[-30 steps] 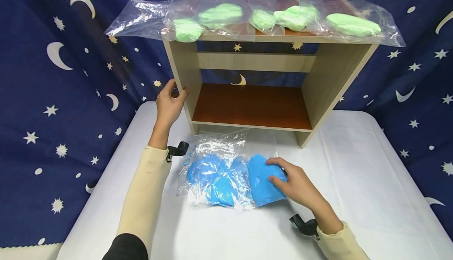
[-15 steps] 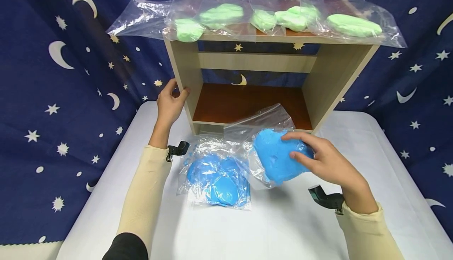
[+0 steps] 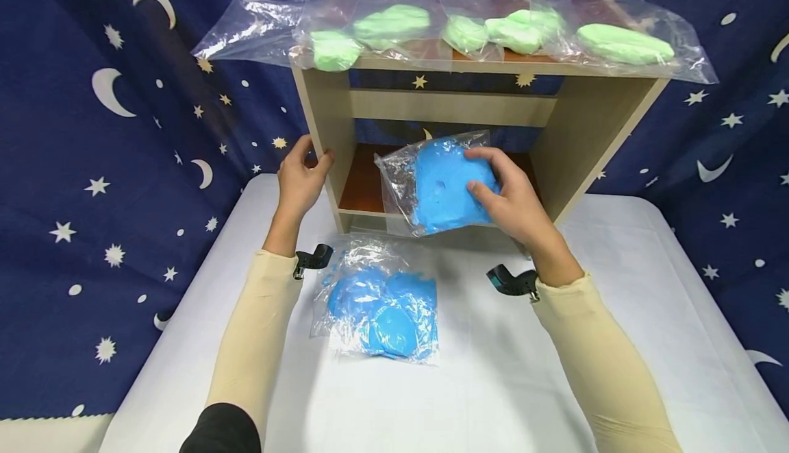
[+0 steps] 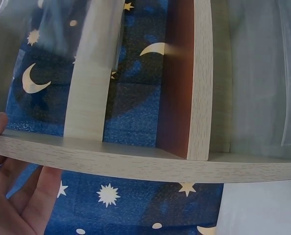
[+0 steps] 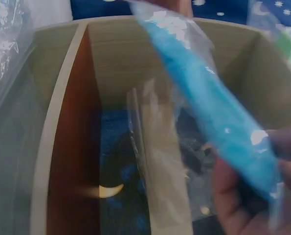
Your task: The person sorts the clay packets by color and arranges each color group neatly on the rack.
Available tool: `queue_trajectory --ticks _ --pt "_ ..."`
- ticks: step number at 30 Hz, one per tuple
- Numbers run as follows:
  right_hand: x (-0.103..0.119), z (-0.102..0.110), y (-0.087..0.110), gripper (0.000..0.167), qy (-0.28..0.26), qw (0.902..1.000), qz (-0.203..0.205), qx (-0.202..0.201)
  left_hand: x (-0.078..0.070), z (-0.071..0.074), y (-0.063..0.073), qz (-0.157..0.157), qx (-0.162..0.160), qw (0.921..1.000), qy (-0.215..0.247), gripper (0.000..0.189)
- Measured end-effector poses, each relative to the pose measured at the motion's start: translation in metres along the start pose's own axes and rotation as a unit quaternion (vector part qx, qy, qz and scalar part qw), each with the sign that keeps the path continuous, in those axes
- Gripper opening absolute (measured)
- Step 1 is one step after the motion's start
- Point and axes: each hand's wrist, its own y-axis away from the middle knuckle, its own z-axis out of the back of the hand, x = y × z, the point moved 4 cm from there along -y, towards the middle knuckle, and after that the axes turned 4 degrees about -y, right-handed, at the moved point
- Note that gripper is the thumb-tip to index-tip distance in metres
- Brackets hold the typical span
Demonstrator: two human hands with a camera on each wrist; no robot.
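A clear plastic bag of blue clay [image 3: 453, 189] is pinched at its right edge by my right hand [image 3: 514, 199], up in front of the shelf's opening. From the right wrist view, the bagged clay appears edge-on between thumb and fingers. My left hand [image 3: 302, 182] grips the left side panel [image 4: 111, 164] of the small wooden shelf, thumb on the inner face and fingers outside. On the table before the shelf lie several more bags of blue clay [image 3: 394, 329], overlapping one another.
Along the shelf's top, several clear bags hold pale green clay [image 3: 394, 25], some hanging over the front edge. The brown lower board [image 3: 364, 179] spans between the side panels. A white cloth covers the table [image 3: 481, 398]; a dark blue star-and-moon curtain [image 3: 154, 186] hangs behind.
My right hand has lifted the bag of blue clay off the table and carried it up and forward to the shelf opening. The left hand stays on the side panel.
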Motion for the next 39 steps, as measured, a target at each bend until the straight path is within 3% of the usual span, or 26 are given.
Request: queue_trajectory --ticks 3,5,7,9,10,12,14,16,17,20,26,29,32,34,36,39 --pt "0.003 -0.01 -0.027 0.047 -0.059 0.9976 0.021 -0.029 0.0 -0.001 -0.002 -0.003 0.002 1.0 0.0 0.041" --pt "0.005 -0.015 -0.043 0.046 -0.125 0.9893 0.047 -0.058 0.001 -0.001 -0.002 -0.005 0.005 1.0 -0.001 0.042" --pt "0.005 -0.021 -0.055 0.045 -0.206 0.9706 0.074 -0.1 0.002 -0.001 -0.003 -0.008 0.006 0.9999 -0.003 0.042" --pt "0.0 -0.03 -0.066 0.044 -0.292 0.9424 0.085 -0.14 0.003 0.001 -0.003 -0.011 0.001 0.9999 -0.009 0.041" --pt "-0.005 -0.036 -0.071 0.044 -0.322 0.9311 0.076 -0.154 0.004 0.002 -0.004 -0.011 -0.001 0.9999 -0.01 0.041" --pt "-0.019 -0.053 -0.078 0.043 -0.342 0.925 0.022 -0.164 0.004 0.003 -0.004 -0.015 -0.008 0.9998 -0.011 0.04" --pt "-0.037 -0.073 -0.083 0.044 -0.299 0.9405 -0.074 -0.142 0.003 0.003 -0.004 -0.018 -0.01 0.9997 -0.011 0.039" --pt "-0.055 -0.09 -0.084 0.045 -0.205 0.9611 -0.168 -0.076 0.003 0.002 -0.004 -0.02 -0.005 0.9998 -0.007 0.04" --pt "-0.062 -0.097 -0.083 0.047 -0.155 0.9661 -0.202 -0.042 0.002 0.001 -0.004 -0.022 -0.002 0.9997 -0.006 0.04" --pt "-0.074 -0.107 -0.078 0.05 -0.054 0.9687 -0.241 0.024 0.002 -0.001 -0.003 -0.026 0.004 0.9996 -0.008 0.041" --pt "-0.065 -0.11 -0.074 0.053 0.082 0.9795 -0.177 0.051 0.003 0.001 -0.003 -0.027 -0.011 0.9995 -0.015 0.04" --pt "-0.057 -0.113 -0.07 0.056 0.162 0.976 -0.144 0.022 0.003 0.001 -0.003 -0.022 -0.008 0.9996 -0.013 0.041" --pt "-0.049 -0.119 -0.066 0.056 0.224 0.9716 -0.077 -0.007 0.003 -0.001 -0.003 -0.02 -0.002 0.9997 -0.012 0.042" --pt "-0.042 -0.128 -0.063 0.057 0.261 0.9653 -0.012 0.005 0.003 -0.001 -0.003 -0.022 -0.005 0.9997 -0.012 0.042" --pt "-0.037 -0.14 -0.06 0.057 0.287 0.9559 0.043 0.047 0.003 -0.001 -0.003 -0.024 -0.009 0.9996 -0.012 0.041" --pt "-0.037 -0.161 -0.057 0.064 0.336 0.9338 0.07 0.101 0.003 -0.002 -0.002 -0.025 -0.015 0.9995 -0.015 0.04"
